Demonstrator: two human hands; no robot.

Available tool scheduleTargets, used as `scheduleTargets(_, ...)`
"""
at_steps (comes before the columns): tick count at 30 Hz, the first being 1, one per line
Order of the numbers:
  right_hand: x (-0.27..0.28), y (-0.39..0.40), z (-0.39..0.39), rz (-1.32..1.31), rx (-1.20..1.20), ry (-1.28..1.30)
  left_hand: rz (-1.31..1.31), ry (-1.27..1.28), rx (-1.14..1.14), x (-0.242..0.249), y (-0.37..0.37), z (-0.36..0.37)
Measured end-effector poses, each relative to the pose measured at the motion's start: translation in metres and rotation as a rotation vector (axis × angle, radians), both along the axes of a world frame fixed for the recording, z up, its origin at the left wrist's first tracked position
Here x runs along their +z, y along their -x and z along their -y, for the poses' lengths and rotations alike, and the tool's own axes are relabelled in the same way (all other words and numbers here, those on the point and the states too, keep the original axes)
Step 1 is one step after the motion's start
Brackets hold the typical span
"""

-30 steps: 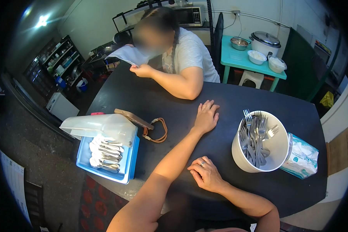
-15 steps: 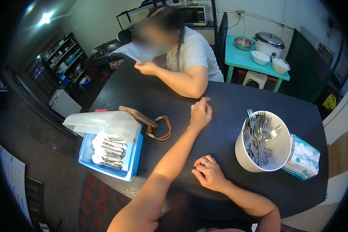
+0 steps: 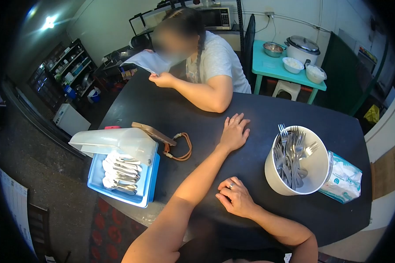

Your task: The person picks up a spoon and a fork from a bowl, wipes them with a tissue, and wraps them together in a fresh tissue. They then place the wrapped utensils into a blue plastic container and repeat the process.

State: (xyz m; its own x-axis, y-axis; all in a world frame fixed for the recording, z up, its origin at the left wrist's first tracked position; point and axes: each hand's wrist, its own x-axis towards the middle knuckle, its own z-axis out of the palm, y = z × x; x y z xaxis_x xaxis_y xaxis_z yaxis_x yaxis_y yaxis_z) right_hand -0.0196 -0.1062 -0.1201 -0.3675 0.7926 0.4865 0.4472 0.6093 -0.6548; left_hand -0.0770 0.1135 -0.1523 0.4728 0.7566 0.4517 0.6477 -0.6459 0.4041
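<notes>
My left hand [image 3: 235, 132] lies palm down on the dark table, fingers spread and holding nothing. Closer to me, my right hand [image 3: 237, 197], with a ring on one finger, rests with its fingers loosely curled; nothing shows in it. To the right stands a white tub [image 3: 274, 175] holding metal forks [image 3: 294, 149]. A blue plastic box [image 3: 150, 186] is on the left, with spoons [image 3: 123, 173] stacked inside and its translucent lid [image 3: 118, 142] tilted up. Between the box and my left hand are a phone-like brown case [image 3: 153, 133] and its looped strap [image 3: 188, 149].
Across the table [image 3: 289, 116], another person [image 3: 215, 83] leans on an elbow, holding a white sheet [image 3: 148, 62]. A tissue pack [image 3: 343, 177] sits beside the tub. Behind, a turquoise table [image 3: 267, 68] carries a rice cooker [image 3: 302, 50] and several bowls.
My left hand has gone from loosely curled to flat with its fingers spread on the table. My right hand stays in place. The view has shifted slightly.
</notes>
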Motion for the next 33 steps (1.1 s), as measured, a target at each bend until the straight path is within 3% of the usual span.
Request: scheduleTargets(33, -0.0015, 0.0022, 0.0008, 0.005, -0.001, -0.011, 0.006, 0.045, 0.002, 0.0033, 0.003, 0.0027)
